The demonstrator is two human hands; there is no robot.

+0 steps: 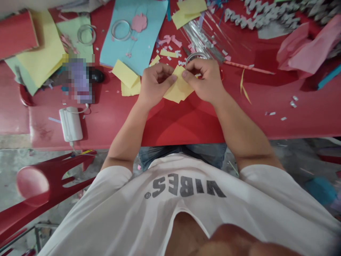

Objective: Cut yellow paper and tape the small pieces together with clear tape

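A piece of yellow paper [180, 89] is held up over the red table, pinched between both hands. My left hand [157, 83] grips its left side with thumb and fingers closed. On the other side, my right hand [205, 78] pinches the paper near its top right corner. Folded yellow paper pieces [125, 73] lie on the table just left of my left hand. Behind my right hand sits a roll of tape [197, 56], partly hidden by the fingers.
Blue paper sheets [117, 46] with a tape roll and a pink paper flower lie at the back. A white power bank [70, 124] is at left, near a black mouse [97, 75]. A pink striped pencil [249, 67], paper scraps and pink tissue [295, 49] spread right.
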